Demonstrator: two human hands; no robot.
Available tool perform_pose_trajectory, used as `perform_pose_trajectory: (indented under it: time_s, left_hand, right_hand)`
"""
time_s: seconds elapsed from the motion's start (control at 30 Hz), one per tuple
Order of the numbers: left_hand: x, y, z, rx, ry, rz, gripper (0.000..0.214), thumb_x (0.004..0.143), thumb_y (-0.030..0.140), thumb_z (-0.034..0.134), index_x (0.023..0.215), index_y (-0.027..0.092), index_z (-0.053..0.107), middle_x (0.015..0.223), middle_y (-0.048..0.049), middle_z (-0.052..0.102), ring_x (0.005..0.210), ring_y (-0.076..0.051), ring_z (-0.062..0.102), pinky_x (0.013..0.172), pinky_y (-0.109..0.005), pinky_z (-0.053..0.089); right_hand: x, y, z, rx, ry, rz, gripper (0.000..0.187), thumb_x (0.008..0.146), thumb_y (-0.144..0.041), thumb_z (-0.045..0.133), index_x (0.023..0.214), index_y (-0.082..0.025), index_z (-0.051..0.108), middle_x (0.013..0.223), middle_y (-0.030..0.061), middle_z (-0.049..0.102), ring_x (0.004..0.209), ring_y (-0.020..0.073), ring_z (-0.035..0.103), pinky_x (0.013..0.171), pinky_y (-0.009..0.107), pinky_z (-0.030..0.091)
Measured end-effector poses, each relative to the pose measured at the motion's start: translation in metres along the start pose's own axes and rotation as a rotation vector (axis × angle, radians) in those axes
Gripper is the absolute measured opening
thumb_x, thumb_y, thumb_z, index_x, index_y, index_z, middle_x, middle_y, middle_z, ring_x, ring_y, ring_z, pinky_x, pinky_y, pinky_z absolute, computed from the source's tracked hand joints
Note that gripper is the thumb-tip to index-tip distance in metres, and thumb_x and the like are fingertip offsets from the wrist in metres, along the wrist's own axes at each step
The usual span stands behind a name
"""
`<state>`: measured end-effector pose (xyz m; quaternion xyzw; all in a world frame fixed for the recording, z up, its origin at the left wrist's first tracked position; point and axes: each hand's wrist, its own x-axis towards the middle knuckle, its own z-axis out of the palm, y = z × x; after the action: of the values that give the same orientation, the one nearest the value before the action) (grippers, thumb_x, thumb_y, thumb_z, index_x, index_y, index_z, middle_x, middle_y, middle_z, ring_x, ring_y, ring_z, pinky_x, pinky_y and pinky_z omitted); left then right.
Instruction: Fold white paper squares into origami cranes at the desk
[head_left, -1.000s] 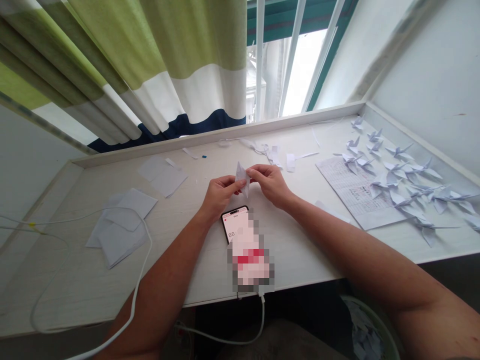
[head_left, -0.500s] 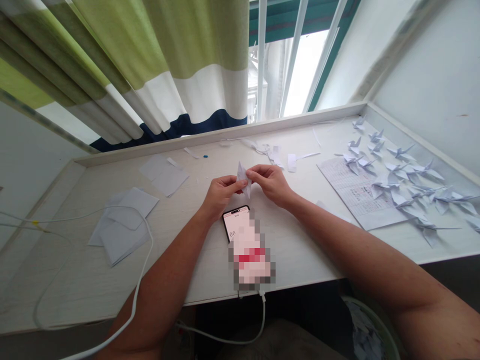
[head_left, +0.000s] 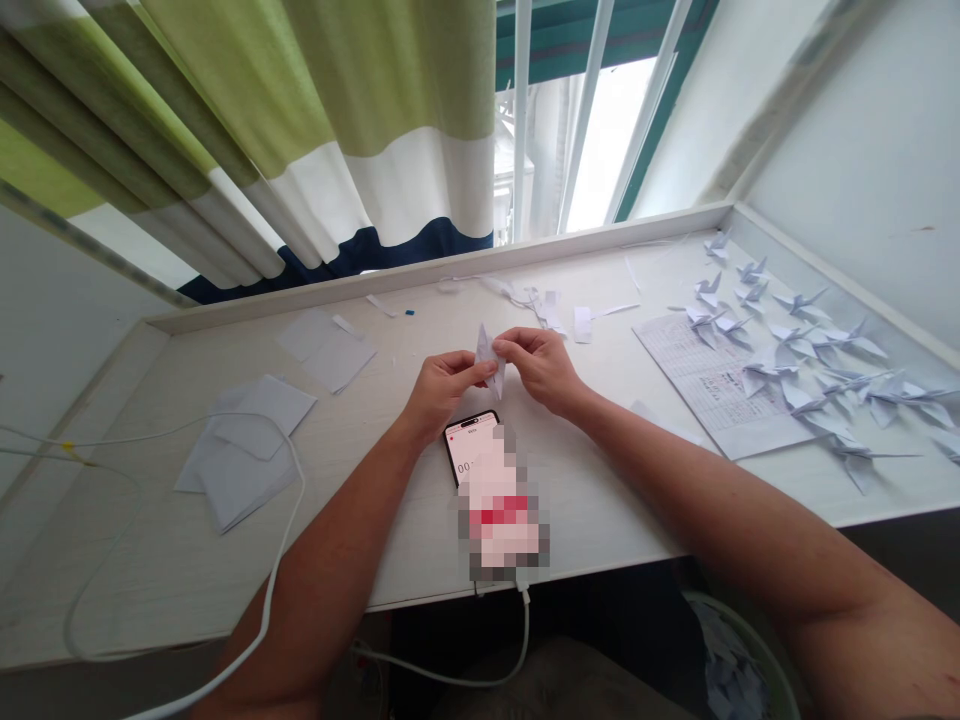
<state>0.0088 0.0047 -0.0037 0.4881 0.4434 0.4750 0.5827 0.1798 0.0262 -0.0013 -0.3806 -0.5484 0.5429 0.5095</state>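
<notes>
Both hands pinch one piece of folded white paper, a narrow diamond shape with pointed ends standing nearly upright above the desk. My left hand grips its lower left side, thumb across the front. At its right edge, the thumb and fingers of my right hand are closed on the paper. Just below the hands a phone lies face up, its screen partly pixelated. To the right, several folded paper cranes are spread over the desk and partly on a printed sheet.
Stacks of white paper and more sheets lie on the left. Paper strips are scattered near the back ledge. A white cable loops across the left arm. Below the desk's front edge stands a bin holding paper.
The hands keep their pinch on the folded paper, which has tilted very slightly. Everything else stays in place apart from a tiny shift of the view.
</notes>
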Motion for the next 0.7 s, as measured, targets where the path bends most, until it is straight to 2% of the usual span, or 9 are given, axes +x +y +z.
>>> perform_pose_trajectory:
  time_s: [0.2,0.4,0.7]
  left_hand:
    - [-0.0005,0.0003,-0.0003,-0.017,-0.006,-0.017,0.029,0.067,0.044,0.093,0.075,0.018,0.082,0.076,-0.0036,0.074,0.072,-0.015,0.059,0.074,-0.03,0.048]
    - [-0.0008,-0.002,-0.0011,-0.005,-0.021,-0.019,0.03,0.068,0.045,0.093,0.073,0.018,0.081,0.072,-0.0025,0.071,0.07,-0.014,0.059,0.073,-0.03,0.047]
    - [0.0001,0.0021,-0.0001,-0.035,-0.007,-0.006,0.027,0.068,0.043,0.093,0.074,0.019,0.082,0.075,-0.0032,0.073,0.072,-0.014,0.059,0.074,-0.03,0.047]
  right_hand:
    - [-0.0007,-0.0012,-0.0005,0.014,-0.002,-0.001,0.022,0.083,-0.036,0.068,0.071,-0.018,0.073,0.07,0.0014,0.07,0.07,0.0156,0.061,0.075,0.032,0.052]
    - [-0.0024,-0.0021,-0.0013,-0.055,0.011,-0.019,0.026,0.081,-0.044,0.076,0.075,-0.019,0.075,0.074,0.0027,0.073,0.07,0.016,0.062,0.07,0.031,0.051]
    - [-0.0024,-0.0029,0.0016,-0.061,-0.013,-0.062,0.036,0.086,-0.054,0.074,0.078,-0.019,0.074,0.078,0.0035,0.073,0.073,0.018,0.063,0.073,0.032,0.053]
